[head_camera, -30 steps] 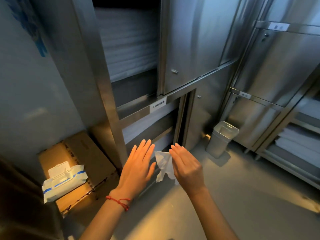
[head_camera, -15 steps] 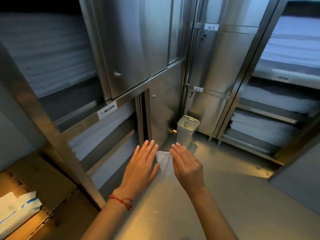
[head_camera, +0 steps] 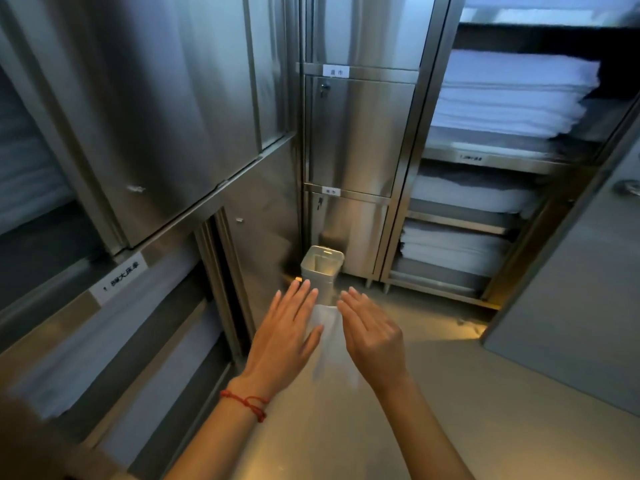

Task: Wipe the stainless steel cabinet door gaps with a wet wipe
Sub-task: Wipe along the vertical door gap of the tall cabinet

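A white wet wipe (head_camera: 329, 344) hangs between my two hands, above the floor. My right hand (head_camera: 374, 337) holds its right side, fingers straight and thumb hidden beneath. My left hand (head_camera: 284, 337), with a red string at the wrist, is flat beside it, and its thumb touches the wipe's left edge. Left of my hands, a dark vertical gap (head_camera: 227, 271) runs beside the lower stainless steel cabinet door (head_camera: 266, 230). A horizontal gap (head_camera: 239, 176) separates that door from the upper door (head_camera: 166, 116).
A small metal bin (head_camera: 320, 268) stands on the floor in the corner just beyond my fingertips. Open shelves with folded white linen (head_camera: 505, 95) fill the right cabinet. An opened door (head_camera: 571, 289) juts in at the right. Labelled shelves (head_camera: 121, 277) lie at the left.
My view has swung right, away from the cardboard box and wipe pack, toward the corner and the bin. Both hands kept their pose with the wipe between them.
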